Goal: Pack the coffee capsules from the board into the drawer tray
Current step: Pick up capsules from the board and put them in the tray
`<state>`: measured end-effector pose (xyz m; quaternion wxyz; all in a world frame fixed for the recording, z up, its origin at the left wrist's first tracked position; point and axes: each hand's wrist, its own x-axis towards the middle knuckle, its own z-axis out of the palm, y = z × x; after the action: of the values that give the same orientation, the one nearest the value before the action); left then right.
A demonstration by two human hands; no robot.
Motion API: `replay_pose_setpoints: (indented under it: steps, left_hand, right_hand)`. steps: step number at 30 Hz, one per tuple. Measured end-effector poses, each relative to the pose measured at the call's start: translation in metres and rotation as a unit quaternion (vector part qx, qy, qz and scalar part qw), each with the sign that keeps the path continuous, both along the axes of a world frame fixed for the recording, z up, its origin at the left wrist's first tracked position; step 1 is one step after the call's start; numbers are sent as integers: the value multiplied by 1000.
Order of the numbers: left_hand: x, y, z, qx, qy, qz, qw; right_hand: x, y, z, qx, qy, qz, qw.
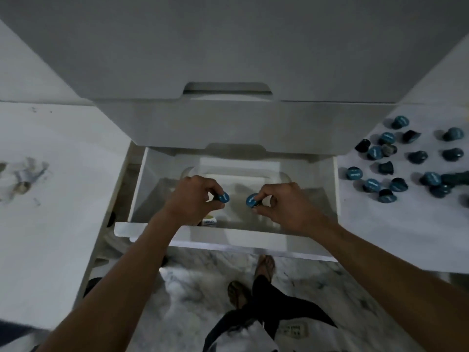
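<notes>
Both my hands hover inside the open white drawer (223, 240). My left hand (195, 199) pinches a blue coffee capsule (223, 197) between thumb and fingers. My right hand (281, 203) pinches a second blue capsule (252, 200), a short gap from the first. Under them lies the clear tray (284, 177) in the drawer. Several more blue and dark capsules (406, 161) lie scattered on the white board (406, 224) at the right.
Closed white drawers (228, 59) rise above the open one. A white counter (50, 199) with smudges and a small object (22, 185) lies at the left. A small white packet (210, 221) sits at the drawer's front. My feet stand on marble floor (203, 288) below.
</notes>
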<state>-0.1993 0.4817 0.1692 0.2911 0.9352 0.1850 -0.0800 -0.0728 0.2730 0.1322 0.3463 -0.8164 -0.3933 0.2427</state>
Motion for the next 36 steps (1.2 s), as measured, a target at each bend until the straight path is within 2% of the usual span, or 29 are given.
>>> replay_pose_setpoints:
  steps: [7, 12, 17, 28, 36]
  left_hand:
    - [29, 16, -36, -50, 86, -51, 994]
    - [32, 23, -53, -99, 115, -55, 987]
    - [29, 27, -62, -121, 127, -64, 982]
    - [24, 31, -64, -129, 129, -100, 978]
    - [28, 30, -67, -144, 124, -86, 978]
  right_hand:
    - [17, 31, -25, -113, -25, 104, 988]
    - [14, 39, -37, -128, -21, 150, 980]
    - [10, 39, -45, -113, -5, 156, 981]
    - [10, 34, -46, -147, 48, 165, 974]
    - [9, 33, -45, -144, 82, 140, 976]
